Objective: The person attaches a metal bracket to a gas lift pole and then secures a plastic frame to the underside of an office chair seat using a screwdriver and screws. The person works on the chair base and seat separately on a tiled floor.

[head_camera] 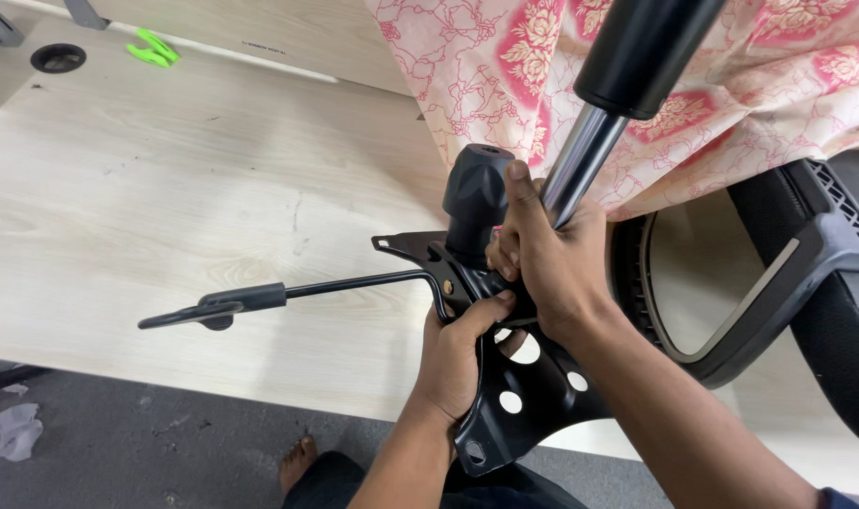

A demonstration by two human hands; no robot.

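- Two hands on a black chair mechanism plate [514, 396] at the desk [165, 188] front edge
- left hand [458, 353] grips plate rim, right hand [547, 254] wraps chrome gas cylinder [580, 160] at its socket
- plate looks heavy, stiff steel; holes and rim give grip, chrome likely slippery
- lever [260, 300] sticks out left, black knob [476, 193] upright
- no containers seen

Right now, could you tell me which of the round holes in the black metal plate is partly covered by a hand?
The largest, uppermost hole: the left hand overlaps its edge, while the smaller holes below stay uncovered.
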